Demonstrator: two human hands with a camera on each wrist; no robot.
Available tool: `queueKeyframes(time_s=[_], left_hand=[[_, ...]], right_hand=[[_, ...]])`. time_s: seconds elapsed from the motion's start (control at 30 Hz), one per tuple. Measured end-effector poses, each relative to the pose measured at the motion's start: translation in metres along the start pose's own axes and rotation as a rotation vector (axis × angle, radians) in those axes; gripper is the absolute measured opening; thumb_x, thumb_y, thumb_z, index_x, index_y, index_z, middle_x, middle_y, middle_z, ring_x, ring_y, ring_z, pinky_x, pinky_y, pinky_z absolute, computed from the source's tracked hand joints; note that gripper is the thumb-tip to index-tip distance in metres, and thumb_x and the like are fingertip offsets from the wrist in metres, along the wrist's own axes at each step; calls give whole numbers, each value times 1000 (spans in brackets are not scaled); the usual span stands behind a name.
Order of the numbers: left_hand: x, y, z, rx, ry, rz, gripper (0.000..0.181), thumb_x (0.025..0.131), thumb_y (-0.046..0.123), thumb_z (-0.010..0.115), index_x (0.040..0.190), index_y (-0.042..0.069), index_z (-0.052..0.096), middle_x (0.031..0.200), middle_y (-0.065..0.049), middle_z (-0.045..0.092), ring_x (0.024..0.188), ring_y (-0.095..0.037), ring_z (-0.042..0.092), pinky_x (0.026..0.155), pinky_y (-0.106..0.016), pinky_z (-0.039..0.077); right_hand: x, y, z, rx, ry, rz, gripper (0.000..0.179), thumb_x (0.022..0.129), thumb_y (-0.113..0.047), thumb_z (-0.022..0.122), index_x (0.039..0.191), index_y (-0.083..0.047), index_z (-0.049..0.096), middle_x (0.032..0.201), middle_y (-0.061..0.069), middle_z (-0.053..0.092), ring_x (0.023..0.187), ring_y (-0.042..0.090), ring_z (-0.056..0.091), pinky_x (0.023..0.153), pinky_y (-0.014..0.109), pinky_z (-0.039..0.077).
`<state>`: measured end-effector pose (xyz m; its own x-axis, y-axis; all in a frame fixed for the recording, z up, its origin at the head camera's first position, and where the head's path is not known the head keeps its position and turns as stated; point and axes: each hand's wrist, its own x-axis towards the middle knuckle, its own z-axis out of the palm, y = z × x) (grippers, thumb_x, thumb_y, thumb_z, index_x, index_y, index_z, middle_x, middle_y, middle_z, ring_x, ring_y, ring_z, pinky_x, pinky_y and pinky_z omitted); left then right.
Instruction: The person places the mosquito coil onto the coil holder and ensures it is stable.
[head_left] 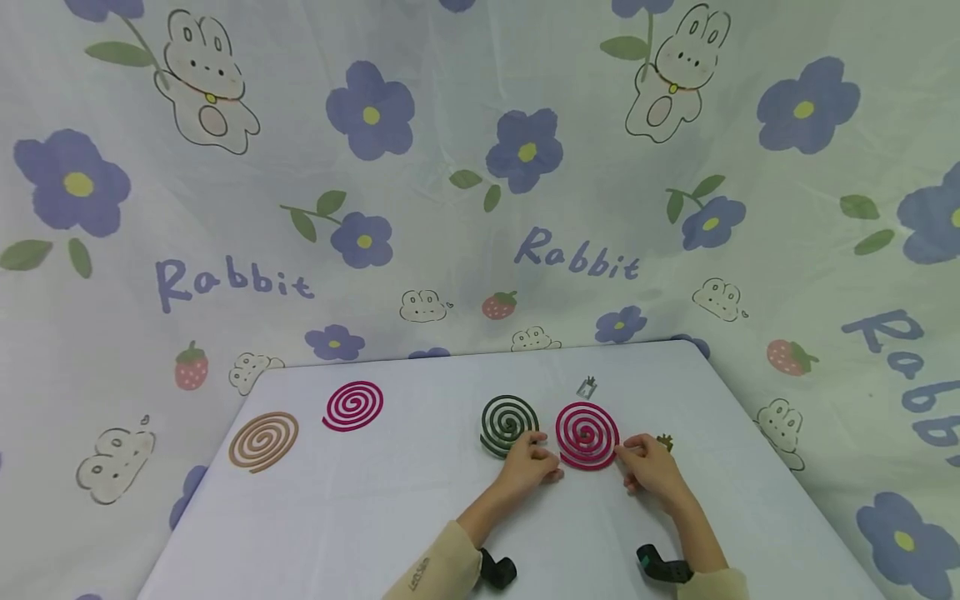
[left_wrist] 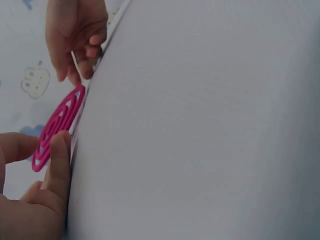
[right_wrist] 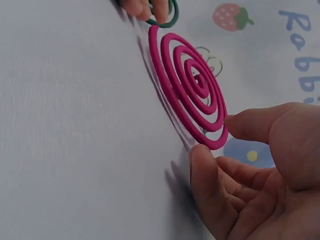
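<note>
A pink mosquito coil (head_left: 580,465) sits slightly raised above the white table, with a small dark piece (right_wrist: 198,79) at its centre. My right hand (head_left: 654,472) pinches the coil's right edge between thumb and forefinger. On the other side, my left hand (head_left: 527,467) has its fingers spread loosely near the coil's left edge, gripping nothing visible. Left of the pink coil lies a green mosquito coil (head_left: 489,423), partly covered by the left hand's fingers. A small gold metal stand (head_left: 664,442) is half hidden behind the right hand.
Farther back on the table (head_left: 390,533) lies a small silver metal stand (head_left: 587,387). Toward the left are another pink coil (head_left: 332,422) and a tan coil (head_left: 234,447). A printed rabbit-and-flower curtain (head_left: 450,242) hangs behind the table.
</note>
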<state>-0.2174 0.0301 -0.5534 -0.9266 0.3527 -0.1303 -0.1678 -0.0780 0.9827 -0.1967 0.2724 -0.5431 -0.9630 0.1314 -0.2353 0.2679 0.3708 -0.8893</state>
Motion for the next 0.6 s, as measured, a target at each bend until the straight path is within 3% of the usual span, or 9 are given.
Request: queueKeyframes(time_s=[0.2,0.47,0.6], left_hand=[[-6,4,-9,9,-52,15,36,91,-4,60,123,-12,46,96,-25,64,81,-30,69,75,-36,56],[-20,7,-25,137,-137,45,26,92,-1,60,116,-11,55,90,-20,65,79,-31,68,70,-38,57],[-29,9,-34,187,-153,44,25,92,2,61,114,-9,57,89,-17,66,79,-30,68,69,-37,57]], right_hand=[[-8,-8,0,-29,-14,-31,30,96,-19,62,114,4,54,81,11,62,52,21,58,49,31,52],[-21,-23,8,-31,-56,-77,24,95,-17,63,111,-1,59,87,13,61,59,23,59,52,32,51],[-24,-30,16,-21,-121,-129,24,94,-19,66,110,-2,60,87,14,61,60,24,59,51,31,51]])
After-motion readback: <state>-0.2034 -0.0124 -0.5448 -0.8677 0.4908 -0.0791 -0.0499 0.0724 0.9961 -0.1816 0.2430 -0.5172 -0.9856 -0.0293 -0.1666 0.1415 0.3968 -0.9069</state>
